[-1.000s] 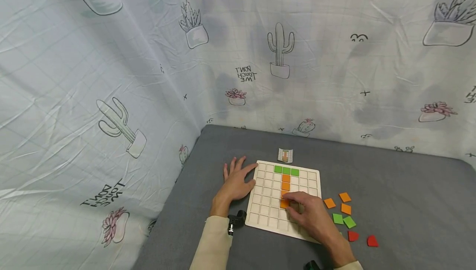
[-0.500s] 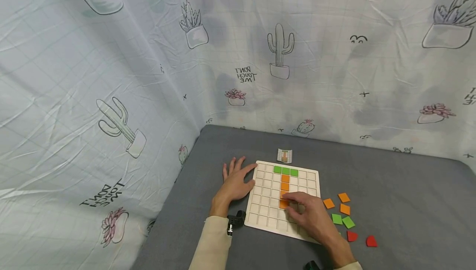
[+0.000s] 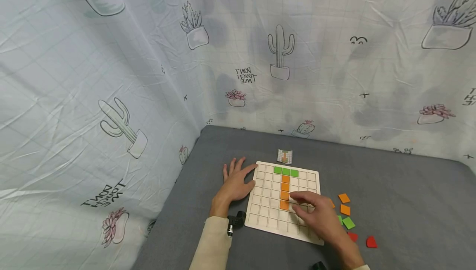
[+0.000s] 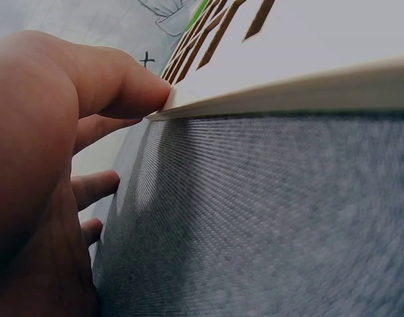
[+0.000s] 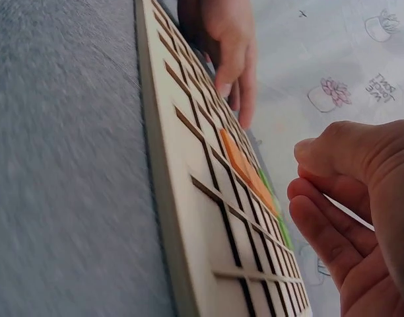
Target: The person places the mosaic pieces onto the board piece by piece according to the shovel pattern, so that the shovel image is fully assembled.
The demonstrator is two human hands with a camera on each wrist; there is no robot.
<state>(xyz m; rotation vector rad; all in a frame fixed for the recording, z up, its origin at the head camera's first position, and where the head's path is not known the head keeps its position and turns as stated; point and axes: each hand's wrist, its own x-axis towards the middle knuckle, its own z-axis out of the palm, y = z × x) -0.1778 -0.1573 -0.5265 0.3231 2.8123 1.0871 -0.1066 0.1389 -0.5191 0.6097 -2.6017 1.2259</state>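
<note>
A pale wooden grid board (image 3: 260, 204) lies on the grey table. Three green tiles (image 3: 286, 171) form a row near its far edge, and a column of several orange tiles (image 3: 284, 196) runs down from the middle one. My left hand (image 3: 235, 184) rests at the board's left side, fingers spread; in the left wrist view its thumb (image 4: 139, 89) touches the board's rim. Just right of the orange column, my right hand (image 3: 317, 212) hovers over the board. Its fingers are loosely bent with nothing between them, as the right wrist view also shows.
A small printed pattern card (image 3: 284, 156) lies beyond the board. To the right are loose orange tiles (image 3: 343, 198), green tiles (image 3: 348, 223) and red rounded pieces (image 3: 371, 242), some partly behind the right hand. Cactus-print cloth (image 3: 331, 63) hangs behind and at left.
My right hand has let go of the lowest orange tile and drawn slightly right, uncovering the orange column and covering part of the loose tiles. The left hand stays in place.
</note>
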